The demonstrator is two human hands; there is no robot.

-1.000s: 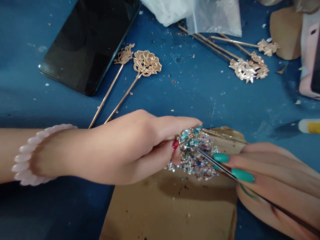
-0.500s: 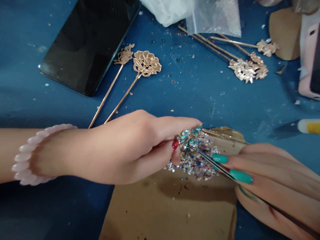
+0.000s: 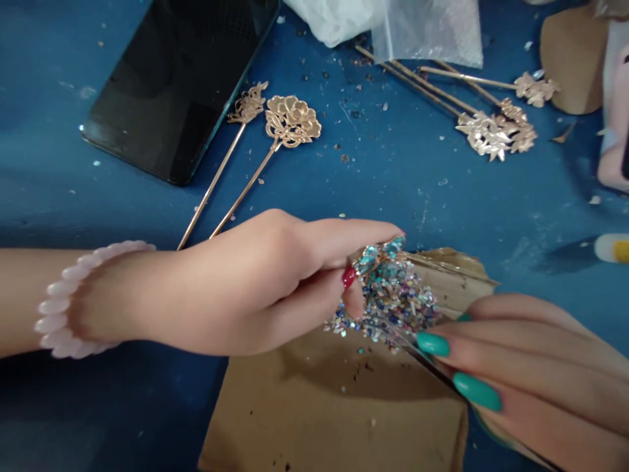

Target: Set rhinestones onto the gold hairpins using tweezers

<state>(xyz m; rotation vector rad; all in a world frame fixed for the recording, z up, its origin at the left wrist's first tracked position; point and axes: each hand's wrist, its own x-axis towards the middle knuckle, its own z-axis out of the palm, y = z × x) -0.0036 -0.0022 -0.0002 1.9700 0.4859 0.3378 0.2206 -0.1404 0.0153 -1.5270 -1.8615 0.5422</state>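
Between the thumb and fingers of my left hand (image 3: 255, 288) is a small gold-framed ornament (image 3: 378, 255) set with turquoise stones; any stem is hidden by the hand. Below it lies a heap of multicoloured glittering chips (image 3: 407, 298), on a piece of brown cardboard (image 3: 334, 400). My right hand (image 3: 535, 367), with long teal nails, grips thin metal tweezers (image 3: 432, 367). Their tips are blurred and reach the lower edge of the heap, apart from the ornament.
Two gold hair sticks (image 3: 293, 121) with openwork heads lie beside a black phone (image 3: 181, 85). More gold hair sticks (image 3: 491, 134) lie at the upper right, near a clear plastic bag (image 3: 432, 33). A yellow-and-white tube (image 3: 614, 249) is at the right edge of the blue table (image 3: 383, 183).
The tweezers have moved down from the ornament to the lower edge of the chips. My left hand has tilted the ornament slightly upward. The whole view has shifted a little.
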